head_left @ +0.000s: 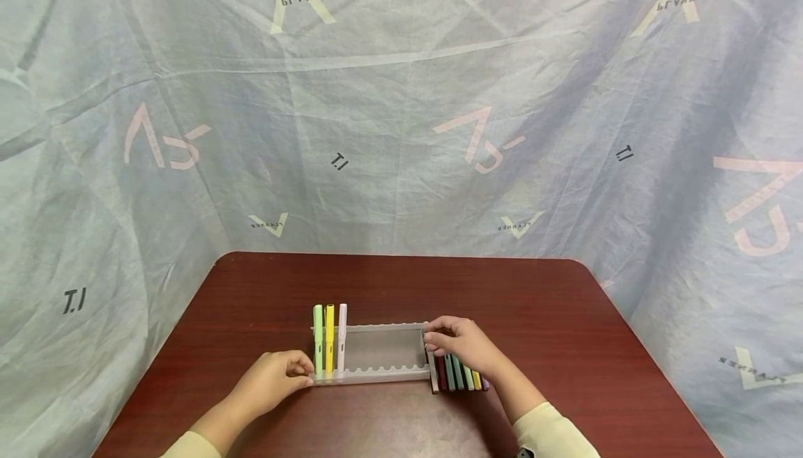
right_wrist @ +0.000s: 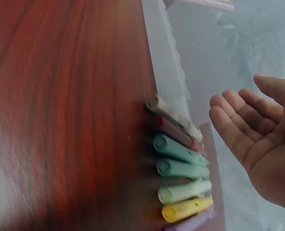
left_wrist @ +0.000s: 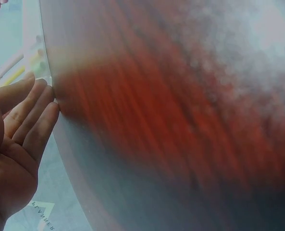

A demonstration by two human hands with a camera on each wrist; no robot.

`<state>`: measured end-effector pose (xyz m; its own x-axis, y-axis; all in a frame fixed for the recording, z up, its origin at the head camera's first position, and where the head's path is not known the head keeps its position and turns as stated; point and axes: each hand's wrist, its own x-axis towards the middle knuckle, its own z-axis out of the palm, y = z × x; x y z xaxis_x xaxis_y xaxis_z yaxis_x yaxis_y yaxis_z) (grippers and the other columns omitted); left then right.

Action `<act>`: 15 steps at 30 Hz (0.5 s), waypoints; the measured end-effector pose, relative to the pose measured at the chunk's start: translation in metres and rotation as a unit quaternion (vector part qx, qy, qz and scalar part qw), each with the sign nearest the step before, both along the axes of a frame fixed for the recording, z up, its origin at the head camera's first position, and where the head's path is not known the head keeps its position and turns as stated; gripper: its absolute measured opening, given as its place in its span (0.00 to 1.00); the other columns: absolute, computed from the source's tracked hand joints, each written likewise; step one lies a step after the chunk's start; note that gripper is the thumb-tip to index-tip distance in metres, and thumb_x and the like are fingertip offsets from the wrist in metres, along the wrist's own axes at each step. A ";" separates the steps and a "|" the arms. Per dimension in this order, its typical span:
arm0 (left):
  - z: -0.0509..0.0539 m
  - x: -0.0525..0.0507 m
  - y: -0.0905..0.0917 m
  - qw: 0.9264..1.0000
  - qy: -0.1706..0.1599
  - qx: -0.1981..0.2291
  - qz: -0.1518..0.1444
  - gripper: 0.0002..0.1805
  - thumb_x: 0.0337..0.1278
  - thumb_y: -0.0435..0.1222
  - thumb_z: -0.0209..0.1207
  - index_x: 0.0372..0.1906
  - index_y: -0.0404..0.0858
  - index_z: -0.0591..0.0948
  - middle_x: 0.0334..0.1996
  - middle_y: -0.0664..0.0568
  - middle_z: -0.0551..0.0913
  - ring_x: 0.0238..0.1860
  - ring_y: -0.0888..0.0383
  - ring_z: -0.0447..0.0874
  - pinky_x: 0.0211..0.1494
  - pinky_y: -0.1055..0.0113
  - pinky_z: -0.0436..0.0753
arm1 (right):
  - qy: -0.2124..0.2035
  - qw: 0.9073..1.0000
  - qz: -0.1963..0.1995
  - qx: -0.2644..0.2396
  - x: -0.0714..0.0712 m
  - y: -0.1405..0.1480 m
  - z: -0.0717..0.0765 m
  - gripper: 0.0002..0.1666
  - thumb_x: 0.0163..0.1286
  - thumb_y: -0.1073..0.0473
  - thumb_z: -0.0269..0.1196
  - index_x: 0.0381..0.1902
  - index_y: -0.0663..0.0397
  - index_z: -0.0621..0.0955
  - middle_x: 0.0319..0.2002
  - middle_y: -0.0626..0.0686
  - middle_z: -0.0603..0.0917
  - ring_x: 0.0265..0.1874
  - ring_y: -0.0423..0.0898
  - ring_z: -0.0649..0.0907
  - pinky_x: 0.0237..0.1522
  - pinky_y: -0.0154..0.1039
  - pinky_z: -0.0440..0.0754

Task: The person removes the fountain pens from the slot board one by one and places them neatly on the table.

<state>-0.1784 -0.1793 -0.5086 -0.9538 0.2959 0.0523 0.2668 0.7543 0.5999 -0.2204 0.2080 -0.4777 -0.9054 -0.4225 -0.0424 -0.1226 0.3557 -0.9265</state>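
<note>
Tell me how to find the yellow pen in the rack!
On the dark red table, look for the pale notched rack. At its left end, next to the left hand, three pens sit side by side. It's the middle one, the yellow pen, with a light green pen on its left and a pinkish-white pen on its right.

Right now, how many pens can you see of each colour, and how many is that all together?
Green pens: 4
Yellow pens: 2
Pale pens, whitish or beige: 2
Dark red pen: 1
Purple pen: 1
Total pens showing: 10
</note>
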 end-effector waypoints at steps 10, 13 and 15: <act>-0.002 -0.001 0.000 1.000 0.001 -0.002 0.002 0.07 0.51 0.41 0.70 0.31 0.54 0.82 0.28 0.71 0.85 0.33 0.73 0.81 0.39 0.69 0.79 | -0.012 0.999 0.013 -0.028 0.002 -0.033 -0.009 0.24 0.72 0.53 0.62 0.57 0.66 0.77 0.49 0.61 0.84 0.49 0.57 0.85 0.50 0.52 0.82; -0.002 -0.001 0.000 1.000 0.001 -0.005 0.003 0.07 0.52 0.42 0.70 0.31 0.55 0.82 0.28 0.72 0.84 0.33 0.73 0.81 0.39 0.69 0.79 | -0.007 1.000 0.012 -0.026 0.002 -0.044 -0.011 0.24 0.71 0.52 0.62 0.57 0.65 0.78 0.48 0.61 0.85 0.47 0.56 0.85 0.49 0.52 0.82; -0.002 -0.002 0.000 1.000 0.001 -0.006 0.003 0.07 0.51 0.42 0.70 0.31 0.55 0.82 0.28 0.72 0.84 0.33 0.73 0.81 0.39 0.69 0.79 | -0.004 0.999 0.013 -0.029 0.003 -0.051 -0.012 0.24 0.71 0.53 0.62 0.56 0.65 0.78 0.47 0.62 0.85 0.47 0.57 0.86 0.49 0.52 0.83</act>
<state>-0.1800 -0.1791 -0.5105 -0.9558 0.2898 0.0502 0.2623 0.7628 0.5911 -0.2177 0.1572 -0.4895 -0.8940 -0.4474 -0.0252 -0.1227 0.2985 -0.9465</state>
